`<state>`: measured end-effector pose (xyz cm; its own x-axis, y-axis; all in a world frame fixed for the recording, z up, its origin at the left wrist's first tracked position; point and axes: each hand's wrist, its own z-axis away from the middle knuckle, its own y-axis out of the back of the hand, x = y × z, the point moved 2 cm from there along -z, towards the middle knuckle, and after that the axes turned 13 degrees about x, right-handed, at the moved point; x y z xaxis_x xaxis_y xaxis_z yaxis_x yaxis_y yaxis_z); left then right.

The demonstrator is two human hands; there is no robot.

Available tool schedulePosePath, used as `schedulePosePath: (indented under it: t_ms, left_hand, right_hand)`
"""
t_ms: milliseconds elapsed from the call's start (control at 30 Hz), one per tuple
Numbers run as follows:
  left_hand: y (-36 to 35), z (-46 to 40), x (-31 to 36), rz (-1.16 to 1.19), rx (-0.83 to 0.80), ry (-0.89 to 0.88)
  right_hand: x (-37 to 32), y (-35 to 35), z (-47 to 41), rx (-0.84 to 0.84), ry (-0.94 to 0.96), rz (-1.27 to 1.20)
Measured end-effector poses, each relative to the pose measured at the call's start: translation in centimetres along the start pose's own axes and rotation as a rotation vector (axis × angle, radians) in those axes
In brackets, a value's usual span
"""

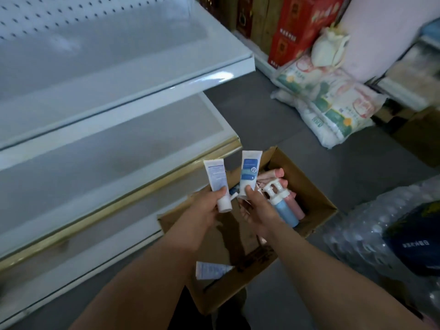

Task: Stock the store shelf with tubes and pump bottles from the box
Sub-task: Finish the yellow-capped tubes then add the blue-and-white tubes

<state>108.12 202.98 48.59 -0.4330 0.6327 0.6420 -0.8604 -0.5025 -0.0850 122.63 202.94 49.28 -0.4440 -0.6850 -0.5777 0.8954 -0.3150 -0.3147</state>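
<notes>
— Nearest the camera, what did you have?

— Both my forearms reached out over the cardboard box [307, 186] on the floor. One loose tube [212, 270] lay at the box's near end, just beside my left arm.

— And the grips?

— My left hand [204, 210] was curled round a white tube [217, 184], cap end down, thumb across its front. My right hand [257, 210] pinched a second tube [248, 173] with a blue label, held upright just beside the first, the two apart. That same hand's fingers also wrapped the white pump heads of two bottles, a blue bottle [285, 213] and a pink bottle [296, 206], which hung tilted inside the box.

— Anything further in?

— More pink items sat behind my right fingers; I could not tell what they were.

— And the shelf?

— The white shelf unit [133, 67] stood to my left, its lower board edged with a gold strip [147, 186]. Beyond the box, printed sacks [333, 108] were piled on the floor, red cartons [300, 27] behind them.
</notes>
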Motion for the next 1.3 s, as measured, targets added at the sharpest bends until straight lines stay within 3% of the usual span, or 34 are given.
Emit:
schedulePosePath:
  t_ms: [233, 400, 600, 867, 1300]
  left_hand:
    - [1.0, 4.9, 9.7, 0.044, 0.001, -0.262]
    - [3.3, 8.9, 15.3, 0.062, 0.049, -0.467]
    - [8.3, 12.5, 21.4, 0.116, 0.242, -0.673]
    - [17.0, 12.7, 29.1, 0.282, 0.521, -0.787]
    - [26.0, 3.7, 39.5, 0.414, 0.747, -0.844]
  right_hand:
    - [-6.5, -6.1, 4.1, -0.298, 0.293, 0.110]
    - [-9.1, -11.3, 6.8, -0.357, 0.390, 0.185]
    - [-11.5, -18.8, 8.8, -0.413, 0.547, 0.296]
    - [-11.4, -29.8, 9.5, -0.465, 0.652, 0.393]
    - [-8.0, -47.3, 6.3, -0.415, 0.847, 0.602]
